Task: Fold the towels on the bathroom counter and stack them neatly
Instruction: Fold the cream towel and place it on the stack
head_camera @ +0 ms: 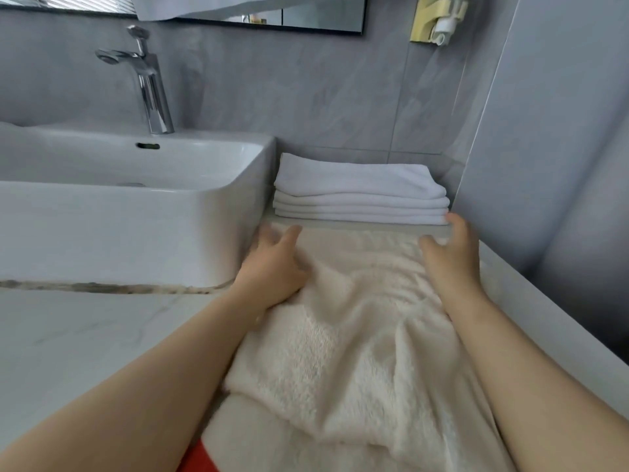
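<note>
Spread fingers (429, 245) on cream towel (357, 301)

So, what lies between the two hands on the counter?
In the head view, only the cream towel, rumpled, lies between the left hand and the right hand.

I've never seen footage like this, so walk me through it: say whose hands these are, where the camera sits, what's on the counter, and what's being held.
There is no machine here. A person wears one camera on the head, looking down at their own bare arms. The left hand and right hand lie with spread fingers on a fluffy cream towel on the counter; the picture does not show a firm grip. Behind it sits a stack of folded white towels. To the left are a white sink and a chrome faucet.
</note>
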`<state>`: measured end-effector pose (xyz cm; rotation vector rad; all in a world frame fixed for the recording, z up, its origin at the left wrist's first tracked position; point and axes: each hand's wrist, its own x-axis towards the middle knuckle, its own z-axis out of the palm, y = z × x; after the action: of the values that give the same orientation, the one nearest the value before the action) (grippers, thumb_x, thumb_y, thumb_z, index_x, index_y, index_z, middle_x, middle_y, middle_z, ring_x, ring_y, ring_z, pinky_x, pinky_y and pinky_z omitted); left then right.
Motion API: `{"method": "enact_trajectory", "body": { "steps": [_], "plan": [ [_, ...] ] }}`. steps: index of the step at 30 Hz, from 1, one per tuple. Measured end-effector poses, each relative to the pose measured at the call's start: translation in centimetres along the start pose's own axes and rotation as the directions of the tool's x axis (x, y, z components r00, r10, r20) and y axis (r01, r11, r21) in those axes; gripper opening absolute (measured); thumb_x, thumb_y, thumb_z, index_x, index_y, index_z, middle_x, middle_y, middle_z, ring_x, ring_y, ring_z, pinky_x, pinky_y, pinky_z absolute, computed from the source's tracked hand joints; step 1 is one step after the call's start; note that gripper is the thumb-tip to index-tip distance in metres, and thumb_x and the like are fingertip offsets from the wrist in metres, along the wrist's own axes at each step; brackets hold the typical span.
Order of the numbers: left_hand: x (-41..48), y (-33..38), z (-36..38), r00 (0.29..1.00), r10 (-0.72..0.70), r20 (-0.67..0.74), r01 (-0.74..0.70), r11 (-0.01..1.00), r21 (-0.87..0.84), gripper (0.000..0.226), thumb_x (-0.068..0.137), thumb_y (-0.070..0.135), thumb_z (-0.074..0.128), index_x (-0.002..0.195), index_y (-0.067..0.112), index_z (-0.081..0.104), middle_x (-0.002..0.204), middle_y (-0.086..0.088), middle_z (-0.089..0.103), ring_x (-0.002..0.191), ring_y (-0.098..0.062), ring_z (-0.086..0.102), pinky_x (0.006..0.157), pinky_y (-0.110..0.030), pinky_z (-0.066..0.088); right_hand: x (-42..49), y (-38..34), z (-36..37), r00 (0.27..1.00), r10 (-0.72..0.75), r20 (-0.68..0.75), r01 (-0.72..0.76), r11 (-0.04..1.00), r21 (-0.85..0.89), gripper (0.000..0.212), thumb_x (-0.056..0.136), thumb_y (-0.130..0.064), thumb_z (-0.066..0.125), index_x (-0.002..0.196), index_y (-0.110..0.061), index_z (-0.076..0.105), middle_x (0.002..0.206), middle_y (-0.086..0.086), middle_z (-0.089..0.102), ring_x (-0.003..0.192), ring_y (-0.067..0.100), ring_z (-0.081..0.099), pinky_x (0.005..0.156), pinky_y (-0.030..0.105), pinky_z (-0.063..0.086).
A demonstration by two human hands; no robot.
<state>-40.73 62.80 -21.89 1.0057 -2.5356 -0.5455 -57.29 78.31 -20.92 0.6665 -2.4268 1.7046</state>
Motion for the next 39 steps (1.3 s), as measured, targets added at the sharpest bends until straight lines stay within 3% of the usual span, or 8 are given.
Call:
{"method": "enact_trajectory", "body": {
  "steps": [6, 13, 18, 22, 27, 32, 35, 39],
  "plan": [
    [-0.6, 0.6, 0.6, 0.942, 0.137, 0.306, -0.191, 0.969, 0.155, 0.054, 0.096, 0.049, 0.027, 0.147, 0.031, 0.02, 0.154, -0.006, 0.017, 0.143, -0.017, 0.007, 0.114, -0.042, 0.003, -2.9, -1.1, 0.2, 0.749, 0.189, 0.635, 0.291, 0.767, -0.572, 0.051, 0.08, -0.062, 0.047, 0.124, -0.038, 0.048, 0.131, -0.007, 0.049, 0.123, 0.023, 0.044, 0.103, 0.048, 0.034],
    [0.9, 0.1, 0.7, 0.932, 0.011, 0.362, -0.158, 0.911, 0.38, 0.063, 0.092, 0.062, 0.018, 0.149, 0.036, 0.005, 0.158, -0.005, 0.0, 0.145, -0.022, -0.004, 0.114, -0.045, -0.003, -1.8, -0.2, 1.6, 0.734, 0.215, 0.644, 0.399, 0.631, -0.665, 0.073, 0.082, -0.078, 0.022, 0.146, -0.047, 0.006, 0.159, -0.01, -0.005, 0.146, 0.023, -0.007, 0.109, 0.062, -0.002],
    [1.1, 1.7, -1.1, 0.921, -0.053, 0.386, -0.166, 0.843, 0.512, 0.066, 0.096, 0.057, 0.02, 0.149, 0.029, -0.005, 0.158, -0.006, -0.006, 0.145, -0.023, -0.008, 0.116, -0.046, -0.004, -0.7, 0.7, 2.1, 0.74, 0.19, 0.645, 0.426, 0.61, -0.668, 0.071, 0.081, -0.078, 0.019, 0.145, -0.05, 0.006, 0.158, -0.012, -0.003, 0.146, 0.019, -0.004, 0.109, 0.06, -0.001],
    [-1.8, 4.9, -1.8, 0.9, 0.183, 0.396, -0.36, 0.825, 0.435, 0.065, 0.096, 0.055, 0.018, 0.15, 0.026, -0.004, 0.158, -0.006, 0.001, 0.145, -0.023, -0.004, 0.115, -0.046, 0.002, -0.7, 0.8, 2.1, 0.767, 0.099, 0.634, 0.457, 0.61, -0.648, 0.067, 0.084, -0.073, 0.024, 0.145, -0.046, 0.017, 0.158, -0.01, 0.01, 0.145, 0.019, 0.008, 0.11, 0.053, 0.007],
    [-5.3, 3.6, -0.7, 0.832, 0.056, 0.552, -0.299, 0.883, 0.361, 0.066, 0.093, 0.062, 0.018, 0.149, 0.032, 0.0, 0.158, -0.002, -0.004, 0.145, -0.021, -0.004, 0.116, -0.043, 0.004, -1.9, 0.1, 0.0, 0.866, -0.003, 0.499, 0.116, 0.974, -0.196, 0.028, 0.085, -0.04, 0.059, 0.113, -0.035, 0.063, 0.126, -0.009, 0.059, 0.112, 0.01, 0.053, 0.098, 0.026, 0.037],
    [-4.9, 3.3, -0.1, 0.873, 0.052, 0.485, -0.256, 0.896, 0.363, 0.068, 0.092, 0.063, 0.018, 0.149, 0.031, -0.001, 0.158, -0.002, -0.007, 0.145, -0.02, -0.007, 0.115, -0.041, -0.002, -5.0, -0.8, -3.2, 0.808, -0.014, 0.589, 0.28, 0.889, -0.363, 0.02, 0.085, -0.046, 0.054, 0.094, -0.033, 0.065, 0.095, -0.017, 0.061, 0.101, 0.011, 0.059, 0.095, 0.033, 0.042],
    [-4.4, 3.2, 0.0, 0.878, 0.038, 0.477, -0.242, 0.895, 0.374, 0.069, 0.092, 0.063, 0.018, 0.149, 0.031, -0.001, 0.158, -0.001, -0.006, 0.145, -0.019, -0.006, 0.115, -0.043, -0.001, -6.8, 0.0, -4.5, 0.822, -0.066, 0.566, 0.451, 0.682, -0.576, 0.031, 0.086, -0.047, 0.049, 0.114, -0.036, 0.057, 0.116, -0.014, 0.046, 0.12, 0.014, 0.041, 0.089, 0.032, 0.031],
    [-4.3, 2.5, -0.1, 0.893, 0.026, 0.449, -0.217, 0.9, 0.379, 0.067, 0.093, 0.062, 0.018, 0.149, 0.031, 0.001, 0.158, 0.0, -0.005, 0.145, -0.018, -0.005, 0.115, -0.045, -0.001, -7.6, 0.9, -7.4, 0.925, 0.046, 0.376, 0.221, 0.74, -0.635, 0.039, 0.086, -0.045, 0.046, 0.124, -0.039, 0.043, 0.13, -0.002, 0.043, 0.113, 0.024, 0.044, 0.079, 0.033, 0.035]
  ]
}}
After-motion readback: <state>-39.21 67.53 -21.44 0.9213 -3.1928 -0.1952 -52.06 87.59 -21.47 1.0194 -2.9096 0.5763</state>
